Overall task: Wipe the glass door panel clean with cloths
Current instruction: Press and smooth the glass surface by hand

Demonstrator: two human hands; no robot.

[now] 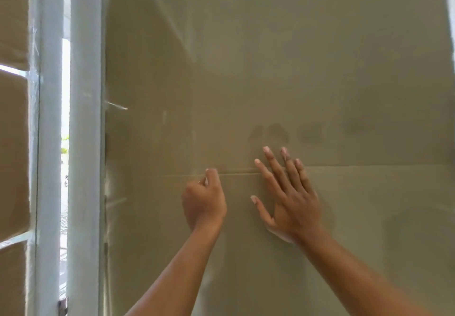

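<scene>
- Glass door panel [295,57] fills the centre and right of the frame, with brown sheeting behind it (a horizontal seam [369,166] crosses at mid-height).
- Left hand [203,200], lower centre: clenched, thumb against forefinger, fingertips at the seam.
- Right hand [293,202], just right of it: released, fingers spread flat on the glass.
- Dull smudges [280,132] sit above the right fingertips.
- White door frame [85,143] stands at left.
</scene>
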